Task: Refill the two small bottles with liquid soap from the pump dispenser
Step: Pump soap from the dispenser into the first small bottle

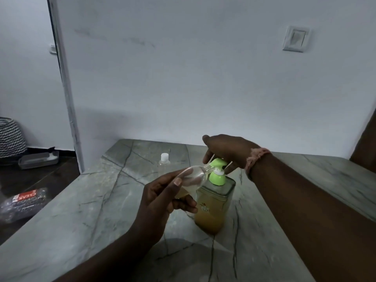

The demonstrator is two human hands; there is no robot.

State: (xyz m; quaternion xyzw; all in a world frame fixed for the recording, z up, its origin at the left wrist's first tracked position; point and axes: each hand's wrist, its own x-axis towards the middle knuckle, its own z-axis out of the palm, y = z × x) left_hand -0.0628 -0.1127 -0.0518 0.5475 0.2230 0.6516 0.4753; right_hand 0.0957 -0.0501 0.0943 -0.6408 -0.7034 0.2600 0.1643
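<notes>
Room: white wall [183, 68] fills the upper frame; I count one light switch [296, 38] at upper right and one doorway edge [67, 94] at left.
Counter: one grey-green marble counter [101, 210] with dark veins runs across the lower frame, and everything I am handling sits over it.
Floor items: lower left I see one clear packet with a red label [24, 200], one grey tray [38, 159] further back and one zigzag-patterned basket [10, 137] at the left edge.
Arms: two bare forearms enter from the bottom; the right one wears one pinkish wristband [255, 159].
Dispenser: one square clear pump dispenser [215, 202] stands upright at centre frame, holding yellowish soap in its lower part, with one lime-green pump head [217, 169] on top.
Right hand: my right hand [227, 149] is draped over the pump head, fingers curled down around it; I cannot tell how hard it presses.
Left hand: my left hand [160, 196] grips one small clear bottle [193, 176], thumb on top, fingers wrapped beneath.
Held bottle: tilted nearly sideways, uncapped mouth up against the pump spout; some yellowish liquid sits at its lower end.
Second bottle: one capped small bottle [164, 164] stands upright behind, centre frame, white cap on; its fill level I cannot tell.
Count: two small bottles, one dispenser, two hands.
</notes>
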